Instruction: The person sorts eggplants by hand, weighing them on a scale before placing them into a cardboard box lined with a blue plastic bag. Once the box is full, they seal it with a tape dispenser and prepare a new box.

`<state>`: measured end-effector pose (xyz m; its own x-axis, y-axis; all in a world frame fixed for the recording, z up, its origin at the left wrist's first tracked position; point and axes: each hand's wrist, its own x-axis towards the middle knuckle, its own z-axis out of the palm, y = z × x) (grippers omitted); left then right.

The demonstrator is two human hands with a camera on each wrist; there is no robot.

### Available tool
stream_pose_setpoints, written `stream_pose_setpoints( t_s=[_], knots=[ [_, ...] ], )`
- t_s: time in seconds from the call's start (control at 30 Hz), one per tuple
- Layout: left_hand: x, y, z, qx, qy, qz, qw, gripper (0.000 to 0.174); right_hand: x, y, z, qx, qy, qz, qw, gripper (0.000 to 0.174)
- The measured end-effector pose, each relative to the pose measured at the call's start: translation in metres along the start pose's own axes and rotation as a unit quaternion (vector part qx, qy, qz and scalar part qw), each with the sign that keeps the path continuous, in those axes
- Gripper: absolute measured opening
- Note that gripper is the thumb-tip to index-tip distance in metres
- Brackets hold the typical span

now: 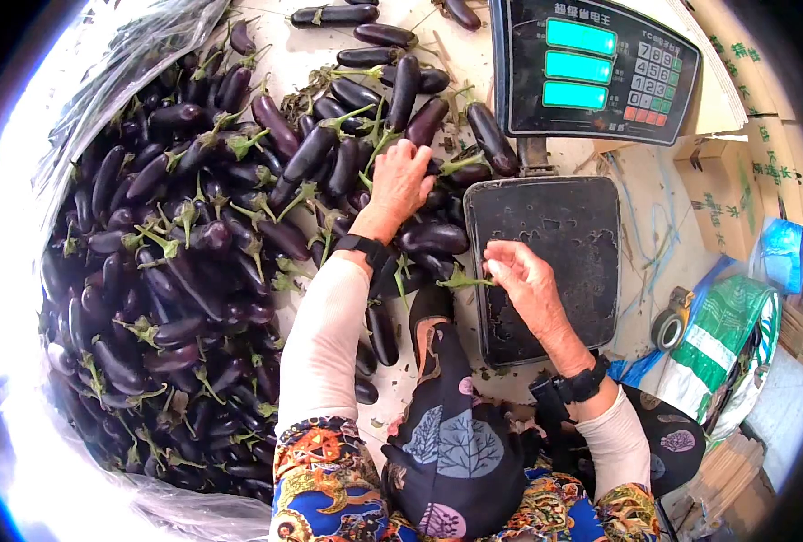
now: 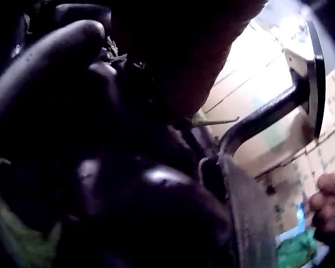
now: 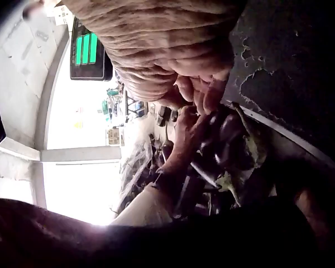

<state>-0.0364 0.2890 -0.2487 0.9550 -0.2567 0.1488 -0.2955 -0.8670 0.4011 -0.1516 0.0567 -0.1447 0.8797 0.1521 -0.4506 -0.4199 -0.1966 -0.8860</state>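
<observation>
My left hand (image 1: 399,185) reaches down among the eggplants beside the scale, its fingers bent over a dark eggplant whose green stem (image 1: 461,163) sticks out to the right. I cannot tell whether it grips that eggplant; the left wrist view is dark there. Over the left part of the black scale platform (image 1: 559,235) hovers my right hand (image 1: 523,282), fingers loosely bent and holding nothing. Just left of its fingertips, a green eggplant stem (image 1: 463,278) overlaps the platform's edge. A large pile of glossy purple eggplants (image 1: 180,271) spreads to the left.
The scale's display (image 1: 591,68) stands on a post behind the platform, its screens lit. Clear plastic sheeting (image 1: 126,72) borders the pile. To the right lie cardboard boxes (image 1: 722,185), a tape roll (image 1: 668,327) and a green-and-white bag (image 1: 731,325).
</observation>
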Motion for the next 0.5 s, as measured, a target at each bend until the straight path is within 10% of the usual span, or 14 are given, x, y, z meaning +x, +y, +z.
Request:
stream_pose_setpoints(
  t_s=[0.13,0.3,0.4,0.5],
  knots=[
    [0.013,0.023,-0.034,-0.168,0.092,-0.118,0.975,0.028,0.021,-0.010,0.006,0.103,-0.011,0.032,0.994,0.046],
    [-0.027,0.087,-0.063,-0.420,-0.118,-0.012,0.900,0.020,0.043,0.006,0.013,0.360,-0.014,0.141,0.922,0.047],
    [-0.037,0.054,-0.038,-0.354,-0.010,-0.066,0.933,0.022,0.029,0.033,-0.003,0.426,0.017,0.211,0.880,0.030],
    [-0.039,0.013,-0.027,-0.016,-0.027,0.013,0.999,0.052,0.012,0.034,-0.017,0.421,0.018,0.171,0.891,0.014]
  ],
)
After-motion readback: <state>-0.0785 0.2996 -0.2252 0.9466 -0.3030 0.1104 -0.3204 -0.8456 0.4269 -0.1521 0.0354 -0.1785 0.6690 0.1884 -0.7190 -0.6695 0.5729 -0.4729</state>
